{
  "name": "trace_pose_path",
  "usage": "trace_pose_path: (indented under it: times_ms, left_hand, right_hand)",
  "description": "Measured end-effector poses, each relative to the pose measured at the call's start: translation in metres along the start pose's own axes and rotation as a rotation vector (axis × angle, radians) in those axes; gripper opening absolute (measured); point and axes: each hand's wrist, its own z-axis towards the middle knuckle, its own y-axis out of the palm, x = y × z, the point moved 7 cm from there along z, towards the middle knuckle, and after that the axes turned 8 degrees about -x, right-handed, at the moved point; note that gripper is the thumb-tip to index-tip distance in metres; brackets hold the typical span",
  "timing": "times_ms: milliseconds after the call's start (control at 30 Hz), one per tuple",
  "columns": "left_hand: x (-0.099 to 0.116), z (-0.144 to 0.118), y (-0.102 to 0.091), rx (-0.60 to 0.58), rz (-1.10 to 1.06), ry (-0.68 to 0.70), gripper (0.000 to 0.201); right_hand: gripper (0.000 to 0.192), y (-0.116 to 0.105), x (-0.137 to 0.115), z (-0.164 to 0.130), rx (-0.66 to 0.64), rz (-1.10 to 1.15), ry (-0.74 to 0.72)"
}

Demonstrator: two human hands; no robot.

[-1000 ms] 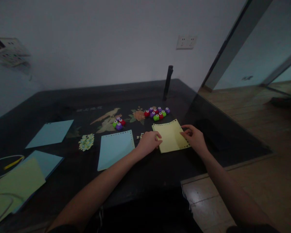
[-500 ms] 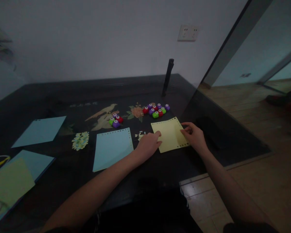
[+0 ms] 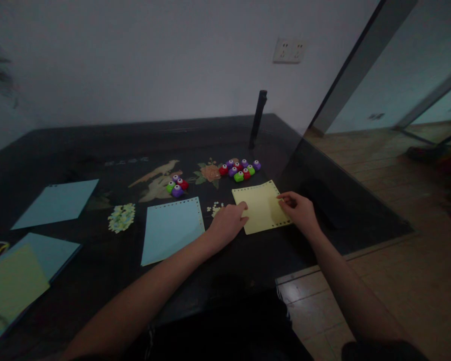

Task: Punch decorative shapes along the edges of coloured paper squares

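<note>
A yellow sheet of paper (image 3: 261,205) with punched holes along its edges lies on the dark table (image 3: 97,150). My left hand (image 3: 227,223) rests on its left edge, fingers curled. My right hand (image 3: 298,210) pinches its right edge between thumb and fingers. Just behind the sheet sits a cluster of small red, purple and green hole punches (image 3: 240,170). A few paper bits (image 3: 214,207) lie beside my left hand.
A blue punched sheet (image 3: 172,228) lies left of my left hand, with three more punches (image 3: 176,186) and a pile of paper bits (image 3: 122,217) nearby. More blue and green sheets (image 3: 33,255) lie far left. A black post (image 3: 257,119) stands at the back. The table's right edge drops to a wooden floor.
The view has shifted slightly, and both hands stay on the yellow sheet with little movement.
</note>
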Motion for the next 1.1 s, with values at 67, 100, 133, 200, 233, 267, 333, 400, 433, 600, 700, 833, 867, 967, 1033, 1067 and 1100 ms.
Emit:
trace_pose_path:
  times_ms: [67, 100, 133, 200, 233, 267, 333, 400, 433, 600, 700, 833, 867, 967, 1033, 1067, 1100]
  left_hand:
    - [0.001, 0.000, 0.000, 0.005, 0.004, 0.007, 0.028]
    - [0.001, -0.001, 0.000, 0.008, 0.008, 0.011, 0.028]
    - [0.001, -0.001, 0.000, 0.009, 0.012, 0.014, 0.028]
    - [0.001, -0.001, 0.000, 0.009, 0.020, 0.012, 0.028]
    - [0.001, -0.001, 0.000, 0.007, 0.021, 0.011, 0.028]
    - [0.002, -0.001, 0.000, 0.006, 0.021, 0.010, 0.029]
    - [0.002, -0.002, -0.001, 0.003, 0.017, 0.010, 0.029]
    - [0.002, -0.002, -0.001, 0.003, 0.014, 0.011, 0.029]
    - [0.003, -0.002, -0.002, 0.004, 0.015, 0.012, 0.029]
    - [0.003, -0.002, -0.001, -0.008, 0.029, 0.013, 0.030]
    - [0.005, -0.002, -0.001, -0.018, 0.054, 0.002, 0.031]
    - [0.015, -0.011, -0.016, 0.012, 0.091, 0.008, 0.030]
    - [0.016, -0.016, -0.022, 0.031, 0.096, 0.017, 0.029]
    - [0.005, -0.035, -0.043, 0.099, 0.094, 0.011, 0.025]
    - [-0.017, -0.051, -0.058, 0.163, 0.080, -0.002, 0.024]
    - [-0.032, -0.060, -0.063, 0.187, 0.070, -0.013, 0.024]
    - [-0.049, -0.070, -0.068, 0.209, 0.065, -0.024, 0.024]
  right_hand:
    - [0.022, 0.000, -0.001, -0.001, 0.001, -0.014, 0.001]
    - [0.023, -0.001, -0.002, -0.001, 0.000, -0.015, 0.001]
    - [0.023, -0.001, -0.003, -0.002, 0.001, -0.013, -0.001]
    - [0.024, -0.002, -0.004, -0.002, 0.012, -0.010, -0.009]
    - [0.024, -0.002, -0.004, -0.003, 0.019, -0.014, -0.014]
    - [0.024, -0.003, -0.004, -0.003, 0.024, -0.024, -0.021]
    - [0.022, -0.003, -0.003, -0.003, 0.035, -0.064, -0.041]
    - [0.019, -0.003, -0.003, -0.002, 0.045, -0.123, -0.075]
    - [0.019, -0.003, -0.003, -0.002, 0.048, -0.152, -0.090]
    - [0.016, -0.002, 0.000, 0.001, 0.040, -0.222, -0.107]
    - [0.015, -0.002, -0.001, 0.000, 0.038, -0.220, -0.109]
    - [0.013, -0.006, -0.001, 0.000, 0.076, -0.192, -0.118]
    - [0.013, -0.008, -0.001, 0.000, 0.085, -0.183, -0.125]
    - [0.012, -0.010, -0.002, 0.000, 0.103, -0.161, -0.151]
    - [0.012, -0.012, -0.007, -0.001, 0.115, -0.136, -0.167]
    - [0.012, -0.012, -0.011, -0.002, 0.120, -0.115, -0.173]
    - [0.012, -0.012, -0.016, -0.004, 0.124, -0.085, -0.179]
